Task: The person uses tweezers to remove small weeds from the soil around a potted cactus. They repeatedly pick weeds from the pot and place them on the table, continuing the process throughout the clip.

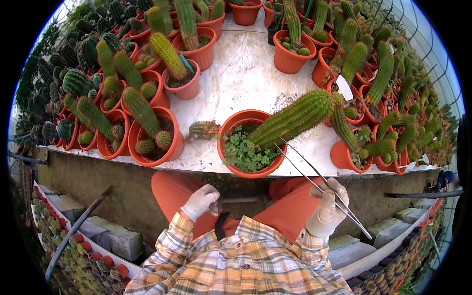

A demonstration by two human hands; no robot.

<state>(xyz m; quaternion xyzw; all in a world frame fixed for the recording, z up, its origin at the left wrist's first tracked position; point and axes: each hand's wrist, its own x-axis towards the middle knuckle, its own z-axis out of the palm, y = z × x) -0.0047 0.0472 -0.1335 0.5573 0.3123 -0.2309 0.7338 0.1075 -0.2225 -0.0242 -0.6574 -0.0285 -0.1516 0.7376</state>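
My right hand (329, 206), in a pale glove, grips long metal tweezers (343, 207). Their two tips are apart and lie over the right rim of an orange plastic pot (245, 174), near the base of a columnar cactus (295, 120). This cactus leans far to the right out of the pot, and small leafy weeds (246, 151) cover the soil on its left. My left hand (202, 201), gloved too, rests above my left thigh with its fingers curled; nothing shows in it. Left of the pot, a small cactus piece (204, 130) with a brown, dry end lies on the white bench (236, 81).
Potted cacti (156, 147) crowd the bench's left side, and more pots (351, 155) stand close on the right, near the leaning cactus's top. Behind me are concrete blocks (114, 236) and another bench of small cacti (83, 265). A person (447, 179) is at the far right.
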